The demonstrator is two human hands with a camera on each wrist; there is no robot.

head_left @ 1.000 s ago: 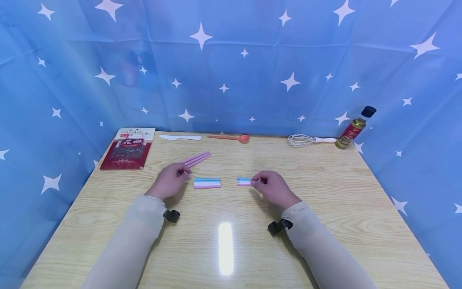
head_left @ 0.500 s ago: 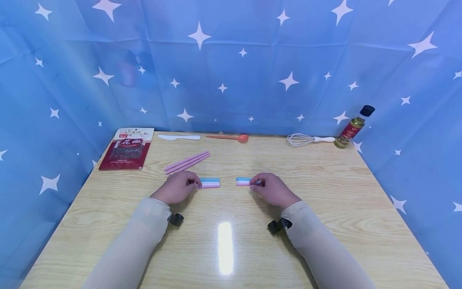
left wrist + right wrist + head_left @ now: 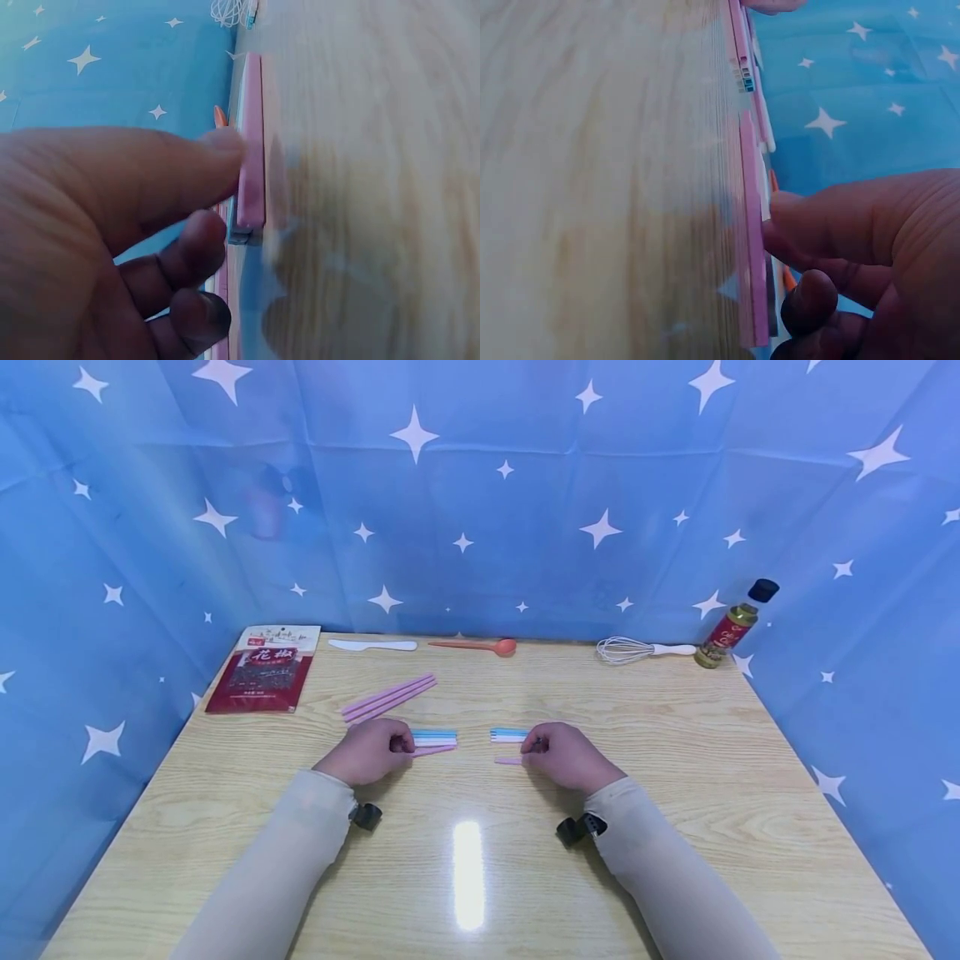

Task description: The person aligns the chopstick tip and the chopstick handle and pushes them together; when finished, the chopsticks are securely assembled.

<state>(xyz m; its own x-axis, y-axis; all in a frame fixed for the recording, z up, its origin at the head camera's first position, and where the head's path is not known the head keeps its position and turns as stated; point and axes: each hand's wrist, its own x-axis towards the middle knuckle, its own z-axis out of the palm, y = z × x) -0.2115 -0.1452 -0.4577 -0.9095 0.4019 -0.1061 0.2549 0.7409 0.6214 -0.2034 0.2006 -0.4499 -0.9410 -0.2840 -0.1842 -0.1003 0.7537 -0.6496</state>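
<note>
In the head view my left hand [image 3: 369, 750] is at the left end of a short row of blue, white and pink sticks [image 3: 435, 739]. Its curled fingers hold the front pink stick [image 3: 433, 750], which is angled out from the row; the thumb tip meets its edge in the left wrist view. At a matching row of sticks [image 3: 507, 735], my right hand [image 3: 568, 754] has its thumb and forefinger drawn together. A pink stick [image 3: 751, 232] lies apart in front of that row, partly behind the hand. I cannot tell whether the right fingertips pinch a stick.
Several longer pink sticks [image 3: 390, 697] lie slanted behind my left hand. Along the back are a red spice packet [image 3: 262, 672], a white knife [image 3: 372, 646], an orange-red spoon [image 3: 504, 647], a whisk [image 3: 637, 649] and an oil bottle [image 3: 727, 631]. A starry blue curtain [image 3: 480, 485] borders the table.
My left hand left the longer pink sticks and moved right to the left row, whose pink stick now slants out. The right row's pink stick shifted toward the front, away from the others.
</note>
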